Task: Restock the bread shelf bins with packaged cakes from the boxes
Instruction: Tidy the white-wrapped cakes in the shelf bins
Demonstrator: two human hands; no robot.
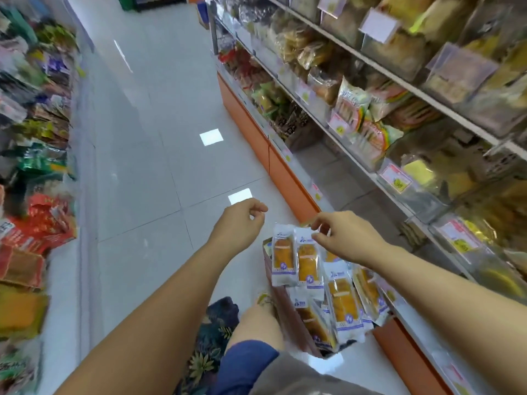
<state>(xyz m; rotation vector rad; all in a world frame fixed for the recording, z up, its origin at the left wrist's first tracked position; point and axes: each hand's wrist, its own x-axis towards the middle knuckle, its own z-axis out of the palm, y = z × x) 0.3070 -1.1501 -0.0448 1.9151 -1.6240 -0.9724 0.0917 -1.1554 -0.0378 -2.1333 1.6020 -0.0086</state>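
Leftmost, a rack of snack packets (34,155) is seen blurred along the aisle edge, with pale floor tiles (148,143) running far up the middle. Next, the left hand (242,220) is held out above the floor, its fingers (258,209) loosely curled and holding nothing; it lies left of, and apart from, the stock. Just right of it, the box (288,312) stands on the floor near the person's knee, filled with packaged cakes (340,300) stood roughly on end, their long axes running near-to-far in the view. Two of them, a pair of cakes (296,260), stand highest at the far end of the box. The right hand (345,238) is placed directly over that pair, its fingers (319,226) pinched at the top edge of the packets; whether the seal is truly gripped or only touched cannot be told. The right hand is therefore judged the nearer one for the lift, with the cakes lying just below and near of its fingertips. Farthest right, the bread shelf bins (445,178) are ranged in tiers, so a carry up and to the right is expected.
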